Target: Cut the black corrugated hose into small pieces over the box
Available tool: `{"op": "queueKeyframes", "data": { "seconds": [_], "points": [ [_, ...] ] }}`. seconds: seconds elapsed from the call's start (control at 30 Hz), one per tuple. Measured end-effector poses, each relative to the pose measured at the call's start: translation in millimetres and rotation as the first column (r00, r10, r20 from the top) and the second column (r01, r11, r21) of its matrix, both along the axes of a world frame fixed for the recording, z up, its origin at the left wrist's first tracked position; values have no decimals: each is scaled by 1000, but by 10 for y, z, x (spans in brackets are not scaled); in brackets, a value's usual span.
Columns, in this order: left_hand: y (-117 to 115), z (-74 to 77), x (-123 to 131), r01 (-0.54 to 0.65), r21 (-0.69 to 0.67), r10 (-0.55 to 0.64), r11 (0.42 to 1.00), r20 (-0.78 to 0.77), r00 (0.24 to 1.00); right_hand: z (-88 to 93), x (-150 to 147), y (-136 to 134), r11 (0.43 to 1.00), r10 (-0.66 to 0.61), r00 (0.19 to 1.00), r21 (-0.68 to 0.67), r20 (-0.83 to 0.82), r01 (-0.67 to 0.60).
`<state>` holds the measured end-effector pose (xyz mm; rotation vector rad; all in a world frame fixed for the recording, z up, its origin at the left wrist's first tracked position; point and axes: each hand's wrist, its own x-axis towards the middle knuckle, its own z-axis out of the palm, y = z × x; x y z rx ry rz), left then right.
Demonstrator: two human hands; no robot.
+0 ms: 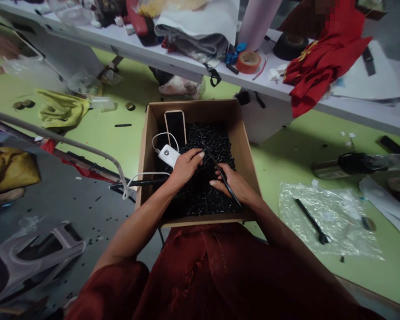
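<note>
Thin black rod point(216, 164) sits gripped in the right hand point(231, 184), slanting away toward the left hand point(186, 168), whose fingers curl closed above black pellets point(200, 195) in a cardboard box point(193, 109).

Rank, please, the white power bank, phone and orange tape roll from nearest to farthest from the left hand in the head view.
1. White power bank, in the box beside the left hand.
2. Phone, behind it in the box.
3. Orange tape roll, on the bench beyond.
</note>
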<state>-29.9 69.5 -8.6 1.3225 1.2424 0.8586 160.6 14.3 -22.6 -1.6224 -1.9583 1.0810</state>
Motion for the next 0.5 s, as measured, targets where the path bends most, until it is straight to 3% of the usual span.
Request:
{"op": "queueKeyframes", "data": {
  "seconds": [0.5],
  "points": [
    [-23,39,20,153,36,-146,988,-156,977,-37,-3,23,995,-10,997,99,79,2]
  ]
}}
